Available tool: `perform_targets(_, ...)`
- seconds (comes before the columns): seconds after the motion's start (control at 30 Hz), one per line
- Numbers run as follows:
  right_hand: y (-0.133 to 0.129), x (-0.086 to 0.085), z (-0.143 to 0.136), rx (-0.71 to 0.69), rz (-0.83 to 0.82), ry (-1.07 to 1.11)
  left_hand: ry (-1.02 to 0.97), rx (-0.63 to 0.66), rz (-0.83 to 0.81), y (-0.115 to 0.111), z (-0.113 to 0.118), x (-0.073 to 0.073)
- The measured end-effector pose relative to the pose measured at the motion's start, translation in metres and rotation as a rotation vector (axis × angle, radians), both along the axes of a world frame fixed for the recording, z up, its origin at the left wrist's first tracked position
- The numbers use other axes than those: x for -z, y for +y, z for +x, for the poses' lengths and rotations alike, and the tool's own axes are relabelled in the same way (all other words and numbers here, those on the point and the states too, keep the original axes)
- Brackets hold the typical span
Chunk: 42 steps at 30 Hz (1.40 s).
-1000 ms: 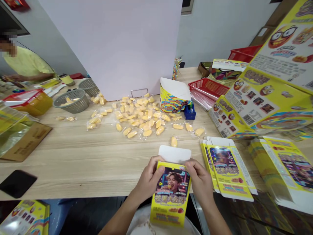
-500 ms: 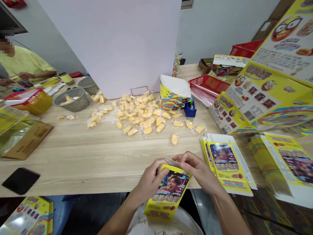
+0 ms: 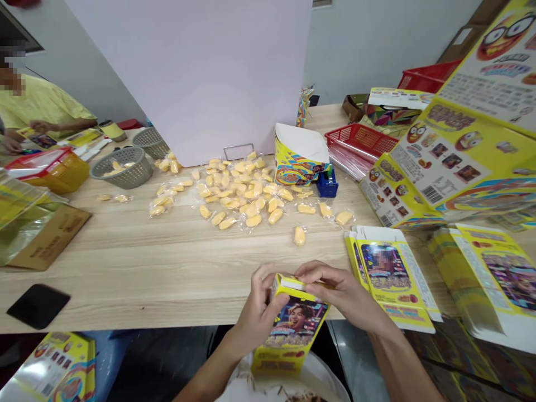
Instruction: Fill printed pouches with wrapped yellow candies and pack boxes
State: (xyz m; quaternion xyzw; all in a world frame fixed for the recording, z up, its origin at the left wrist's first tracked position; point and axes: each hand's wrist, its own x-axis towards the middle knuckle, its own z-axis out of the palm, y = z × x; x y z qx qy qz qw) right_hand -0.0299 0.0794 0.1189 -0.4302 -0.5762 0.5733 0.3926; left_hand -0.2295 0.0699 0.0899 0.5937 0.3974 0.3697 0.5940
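Note:
A yellow printed carton (image 3: pixel 288 335) is held upright in front of me at the table's near edge. Around its left side and upper corner wraps my left hand (image 3: pixel 264 310), thumb on the front panel. My right hand (image 3: pixel 335 287) pinches the top flap at the upper right, its fingertips on the folded-over end. The flap's white inner edge shows along the top. Beyond the hands, many wrapped yellow sweets (image 3: pixel 243 192) lie heaped on the table, and one single wrapped sweet (image 3: pixel 299 235) rests closest to the carton.
Flat cartons (image 3: pixel 393 279) and a taller carton stack (image 3: pixel 469 296) lie at right, before large display boxes (image 3: pixel 448 156). A blue tape dispenser (image 3: pixel 327 183) and red basket (image 3: pixel 360 139) stand behind. At left are grey baskets (image 3: pixel 121 177), a black phone (image 3: pixel 38 306) and a co-worker (image 3: pixel 46 103).
The carton's top flap, raised before, is now folded over across the top. Both hands stay on the carton, with the right fingers shifted slightly along the flap.

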Motion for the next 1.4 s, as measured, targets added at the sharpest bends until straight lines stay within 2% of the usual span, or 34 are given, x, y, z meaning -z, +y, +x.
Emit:
perform_targets(0.13, -0.006, -0.002, 0.017, -0.191, 0.002, -0.026, 0.124, -0.016, 0.082, 0.000, -0.001, -0.005)
perform_targets(0.2, -0.011, 0.002, 0.021, -0.255, -0.032, -0.006, 0.119, -0.011, 0.115, 0.000, -0.001, -0.006)
perform_targets(0.27, -0.016, 0.010, 0.018, -0.173, -0.020, 0.035, 0.103, -0.062, 0.097, 0.002, 0.000, -0.005)
perform_targets(0.37, -0.021, 0.025, 0.005, 0.160, 0.033, 0.125, 0.093, -0.183, 0.009, 0.008, 0.000, -0.002)
perform_targets(0.43, -0.021, 0.033, -0.005, 0.293, 0.042, 0.153, 0.098, -0.202, -0.020, 0.012, 0.000, -0.002)
perform_targets(0.53, -0.018, 0.037, -0.011, 0.302, 0.068, 0.119, 0.132, -0.188, -0.004, 0.017, -0.002, -0.004)
perform_targets(0.7, -0.015, 0.032, -0.009, 0.270, 0.116, 0.061, 0.119, -0.161, 0.009, 0.019, -0.001, -0.006)
perform_targets(0.8, -0.009, 0.028, -0.003, 0.179, 0.099, 0.020, 0.106, -0.181, -0.001, 0.019, -0.002, -0.003)
perform_targets(0.87, 0.008, 0.027, 0.007, 0.154, 0.046, -0.042, 0.111, -0.196, -0.030, 0.020, -0.004, 0.000)
perform_targets(0.9, 0.022, 0.029, 0.016, 0.201, 0.020, -0.084, 0.111, -0.200, -0.049, 0.021, -0.006, 0.001)
perform_targets(1.03, 0.107, 0.042, 0.065, 0.654, -0.026, -0.212, 0.105, -0.207, -0.114, 0.032, -0.015, 0.003)
perform_targets(1.1, 0.154, 0.051, 0.090, 0.785, -0.070, -0.227, 0.124, -0.206, -0.126, 0.037, -0.018, 0.003)
perform_targets(1.17, 0.195, 0.059, 0.108, 0.831, -0.145, -0.221, 0.150, -0.204, -0.127, 0.038, -0.020, 0.002)
perform_targets(1.23, 0.225, 0.066, 0.116, 0.828, -0.236, -0.202, 0.162, -0.204, -0.134, 0.038, -0.021, 0.003)
perform_targets(1.3, 0.244, 0.071, 0.119, 0.809, -0.324, -0.176, 0.155, -0.209, -0.150, 0.037, -0.020, 0.004)
perform_targets(1.4, 0.256, 0.075, 0.123, 0.776, -0.420, -0.129, 0.137, -0.231, -0.166, 0.038, -0.020, 0.008)
